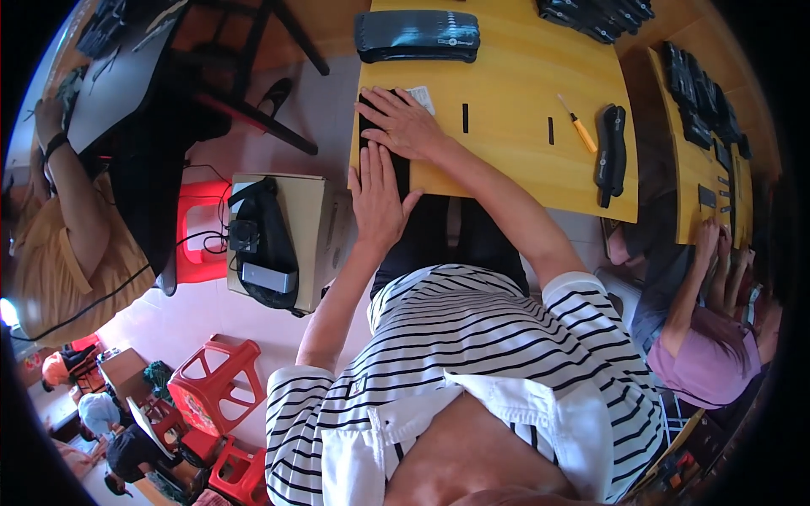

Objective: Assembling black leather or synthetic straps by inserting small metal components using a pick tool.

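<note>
A black flat piece of what looks like fabric (399, 174) lies along the left edge of the yellow table (506, 160). My right hand (405, 126) presses flat on its far part, fingers spread toward the left. Nearer to me, my left hand (380, 198) rests on the same piece with its fingers stretched out and thumb apart. Both palms cover much of it. Beside my right hand a small white printed slip (420, 100) shows. Two short black strips, a left one (465, 118) and a right one (551, 131), lie farther right.
An orange-handled pointed tool (582, 132) and a slim black case (610, 156) lie at the table's right. A wrapped black case (417, 36) and a pile of black cases (595, 17) lie at the far side. Left stand a cardboard box (314, 228) and red stools (221, 384). Other people sit nearby.
</note>
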### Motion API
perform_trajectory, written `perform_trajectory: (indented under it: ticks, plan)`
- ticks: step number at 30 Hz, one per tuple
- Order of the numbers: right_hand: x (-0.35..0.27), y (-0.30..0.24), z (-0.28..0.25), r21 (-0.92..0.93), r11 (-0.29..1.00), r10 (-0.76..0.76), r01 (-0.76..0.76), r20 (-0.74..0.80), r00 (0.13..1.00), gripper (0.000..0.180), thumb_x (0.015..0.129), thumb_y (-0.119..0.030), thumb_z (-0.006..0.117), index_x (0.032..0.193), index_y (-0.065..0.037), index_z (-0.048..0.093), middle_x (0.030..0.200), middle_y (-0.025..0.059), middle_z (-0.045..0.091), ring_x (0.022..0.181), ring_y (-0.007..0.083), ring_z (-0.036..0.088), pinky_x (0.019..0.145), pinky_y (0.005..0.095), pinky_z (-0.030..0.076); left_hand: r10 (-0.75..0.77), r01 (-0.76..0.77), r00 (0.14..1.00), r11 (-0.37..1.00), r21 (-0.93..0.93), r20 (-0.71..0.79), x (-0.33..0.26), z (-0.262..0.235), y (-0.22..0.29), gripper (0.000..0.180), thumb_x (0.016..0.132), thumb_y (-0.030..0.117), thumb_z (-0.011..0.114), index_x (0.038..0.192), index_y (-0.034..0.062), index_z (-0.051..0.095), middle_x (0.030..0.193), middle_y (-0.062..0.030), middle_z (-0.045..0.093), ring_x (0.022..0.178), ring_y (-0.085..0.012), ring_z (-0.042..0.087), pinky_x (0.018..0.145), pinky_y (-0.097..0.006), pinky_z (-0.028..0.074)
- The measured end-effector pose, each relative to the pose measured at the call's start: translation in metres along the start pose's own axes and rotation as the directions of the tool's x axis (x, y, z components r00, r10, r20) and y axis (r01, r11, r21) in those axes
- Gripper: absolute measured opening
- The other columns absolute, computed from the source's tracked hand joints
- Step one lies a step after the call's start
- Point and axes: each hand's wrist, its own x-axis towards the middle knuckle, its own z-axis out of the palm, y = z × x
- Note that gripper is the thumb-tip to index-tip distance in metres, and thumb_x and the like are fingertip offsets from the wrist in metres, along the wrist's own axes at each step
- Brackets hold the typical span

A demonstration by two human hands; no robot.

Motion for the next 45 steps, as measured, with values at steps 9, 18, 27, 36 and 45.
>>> perform_trajectory:
  ticks: [9, 18, 27, 36, 45]
  plan:
    - [0.005, 0.005, 0.002, -0.003, 1.000, 0.023, -0.023, 0.025, 0.999, 0.054, 0.091, -0.045, 0.037, 0.136, -0.015, 0.034, 0.144, 0.0064, 0.027, 0.133, 0.0216, 0.022, 0.109, 0.0397, 0.015, 0.133, -0.132, 0.991, 0.991, -0.024, 0.022, -0.025, -0.012, -0.009, 0.069, 0.074, 0.018, 0.065, 0.134, 0.0046, 0.034, 0.139, -0.0182, 0.029, 0.131, -0.0327, 0.024, 0.105, -0.051, 0.018]
    - [-0.016, 0.010, -0.049, 0.697, 0.694, 0.324, -0.181, -0.077, 0.943, 0.044, 0.090, -0.036, 0.041, 0.117, -0.004, 0.054, 0.121, 0.0161, 0.051, 0.116, 0.0299, 0.045, 0.098, 0.0348, 0.033, 0.154, -0.200, 0.961, 0.961, -0.191, -0.231, -0.023, -0.039, -0.036, 0.052, 0.074, -0.006, 0.049, 0.125, 0.0077, 0.049, 0.128, -0.0117, 0.047, 0.121, -0.0311, 0.042, 0.103, -0.045, 0.029]
    - [-0.025, -0.001, -0.073, 0.765, 0.129, 0.681, -0.631, 0.394, 0.617, 0.038, 0.088, -0.034, 0.048, 0.103, -0.001, 0.060, 0.092, 0.0130, 0.060, 0.086, 0.0227, 0.061, 0.066, 0.0357, 0.049, 0.199, -0.304, 0.916, 0.911, -0.279, -0.348, -0.030, -0.071, -0.043, 0.042, 0.080, -0.004, 0.047, 0.119, 0.0071, 0.055, 0.123, -0.0135, 0.051, 0.119, -0.0334, 0.043, 0.104, -0.048, 0.025]
    - [-0.044, -0.001, -0.091, 0.805, -0.412, 0.455, -0.427, 0.588, 0.669, 0.034, 0.080, -0.013, 0.064, 0.112, -0.006, 0.054, 0.089, 0.0000, 0.059, 0.075, 0.0097, 0.057, 0.051, 0.0237, 0.046, -0.252, -0.142, 0.823, 0.777, -0.614, -0.509, -0.016, -0.103, -0.032, 0.042, 0.086, 0.008, 0.044, 0.128, 0.0024, 0.042, 0.128, -0.0198, 0.045, 0.119, -0.0296, 0.043, 0.101, -0.044, 0.030]
    - [-0.064, 0.026, -0.105, 0.938, -0.134, 0.725, -0.321, 0.313, 0.613, 0.021, 0.081, -0.012, 0.063, 0.101, -0.006, 0.059, 0.080, -0.0023, 0.057, 0.071, 0.0056, 0.056, 0.052, 0.0211, 0.048, -0.387, 0.105, 0.905, -0.192, -0.976, 0.174, 0.045, -0.087, -0.048, 0.040, 0.085, 0.007, 0.057, 0.122, -0.0001, 0.045, 0.093, -0.0054, 0.061, 0.075, -0.0077, 0.059, 0.068, -0.023, 0.051]
